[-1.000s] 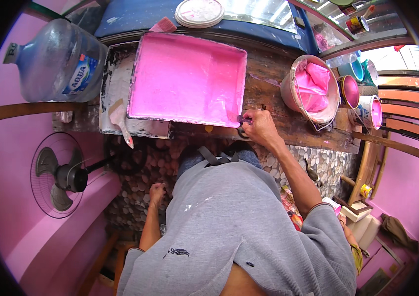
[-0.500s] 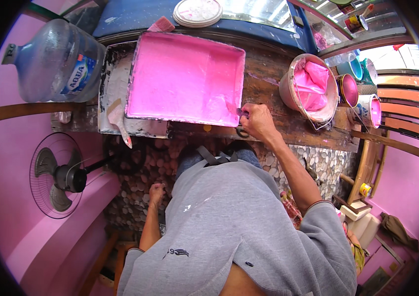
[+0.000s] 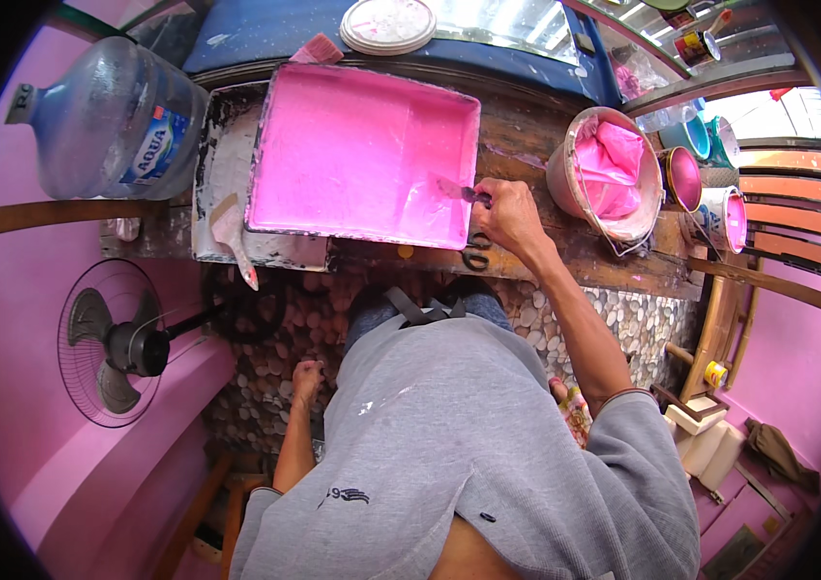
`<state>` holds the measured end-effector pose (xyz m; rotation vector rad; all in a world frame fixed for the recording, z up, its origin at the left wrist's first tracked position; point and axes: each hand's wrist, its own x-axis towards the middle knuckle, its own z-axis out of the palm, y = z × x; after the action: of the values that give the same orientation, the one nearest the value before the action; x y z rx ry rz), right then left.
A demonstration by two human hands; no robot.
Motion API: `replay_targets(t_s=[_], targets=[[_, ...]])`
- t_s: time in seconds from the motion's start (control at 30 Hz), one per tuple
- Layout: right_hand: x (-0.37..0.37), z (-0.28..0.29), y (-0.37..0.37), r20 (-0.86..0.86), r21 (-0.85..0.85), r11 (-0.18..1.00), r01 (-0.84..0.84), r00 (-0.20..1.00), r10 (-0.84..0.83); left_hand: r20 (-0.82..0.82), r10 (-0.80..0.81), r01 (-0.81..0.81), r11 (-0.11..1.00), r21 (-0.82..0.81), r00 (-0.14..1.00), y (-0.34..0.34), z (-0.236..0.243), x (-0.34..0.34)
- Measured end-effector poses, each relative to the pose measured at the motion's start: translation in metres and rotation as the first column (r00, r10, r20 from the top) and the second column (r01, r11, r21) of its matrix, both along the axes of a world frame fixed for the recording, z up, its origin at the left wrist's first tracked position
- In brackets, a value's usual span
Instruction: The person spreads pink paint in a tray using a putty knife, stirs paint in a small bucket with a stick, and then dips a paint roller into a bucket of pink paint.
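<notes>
While the right grip (image 3: pixel 510 217) clasps a dark-handled paint tool (image 3: pixel 466 192) at the right side of the paint tray (image 3: pixel 357 238), a hard push could slop pink paint (image 3: pixel 333 145) onto the counter (image 3: pixel 525 164); the left grip (image 3: pixel 307 383) hangs curled, contents unclear.

Bench: dark brown wooden boards (image 3: pixel 514 135), worn and paint-flecked, spanning the upper middle of the frame.
Whitish tray (image 3: pixel 227 159): left of center, black-smeared, on the boards.
Pink tray (image 3: pixel 359 236): upper center, its left side overlapping the whitish one.
Bucket (image 3: pixel 568 184): upper right, pale, holding crumpled pink sheeting (image 3: pixel 612 155).
Black loops (image 3: pixel 476 255): near edge, by the pink tray's lower right corner.
</notes>
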<state>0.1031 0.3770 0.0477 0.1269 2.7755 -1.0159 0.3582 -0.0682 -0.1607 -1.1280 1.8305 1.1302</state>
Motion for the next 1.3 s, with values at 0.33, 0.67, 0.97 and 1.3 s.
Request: replay_targets(t_s=[0.33,0.67,0.97,1.3], targets=[[-0.006,-0.008,0.008,-0.014,0.024,1.000,-0.005,1.000,0.006,0.057,0.045,-0.046,0.999,0.011,0.997,0.002,0.002,-0.003],[-0.023,-0.003,0.010,-0.102,0.075,0.997,0.024,0.995,-0.016,-0.178,0.038,-0.051,0.996,-0.068,0.983,-0.003,-0.021,0.019],[-0.040,0.003,0.011,-0.098,0.077,0.996,-0.035,0.994,0.043,-0.082,0.084,-0.090,0.993,-0.078,0.993,0.015,0.004,0.013],[-0.055,-0.006,0.013,-0.103,0.141,0.978,-0.157,0.980,0.172,-0.056,0.111,-0.116,0.990,-0.082,0.992,0.020,0.005,0.021]])
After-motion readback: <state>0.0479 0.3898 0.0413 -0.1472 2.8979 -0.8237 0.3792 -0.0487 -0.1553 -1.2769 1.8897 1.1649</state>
